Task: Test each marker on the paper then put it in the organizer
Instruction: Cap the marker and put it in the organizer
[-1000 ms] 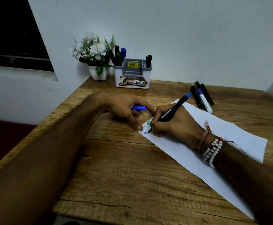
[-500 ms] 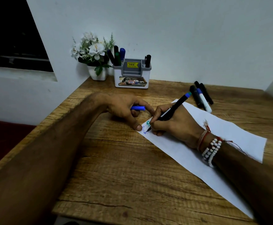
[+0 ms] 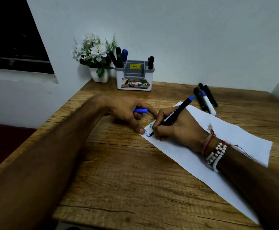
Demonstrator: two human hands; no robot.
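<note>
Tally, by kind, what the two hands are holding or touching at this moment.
Marker: 1, gripped by the right hand, tip on the sheet
Cap: 1, blue, held in the left hand
Paper: 1, under the right hand
Total: 3

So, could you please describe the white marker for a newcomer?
On the wooden table, past the paper's far corner, a few markers lie together. The white marker alone has a white barrel and blue cap; the others are black.
</note>
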